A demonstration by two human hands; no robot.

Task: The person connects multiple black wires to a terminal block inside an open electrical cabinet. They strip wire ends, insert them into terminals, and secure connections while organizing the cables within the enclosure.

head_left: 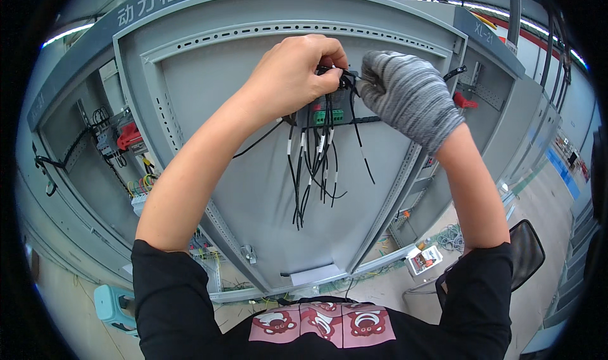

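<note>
My bare left hand [296, 68] is closed in a pinch at the top of a bundle of thin black wires [310, 163]. Many of the wires carry white sleeves and hang loose down the grey cabinet door [259, 189]. My right hand [408, 97], in a grey striped knit glove, is curled shut just right of the bundle, its fingertips close to the black wiring. What sits inside its grip is hidden. Below my left fingers, a green terminal block [329, 116] shows on the back of a grey device fixed to the door.
Open cabinet bays stand on both sides, with a red-handled switch [130, 136] at left. A teal stool [115, 306] is on the floor at lower left. At lower right are a black mesh chair back [527, 255], a white box [424, 258] and coiled wire [451, 237].
</note>
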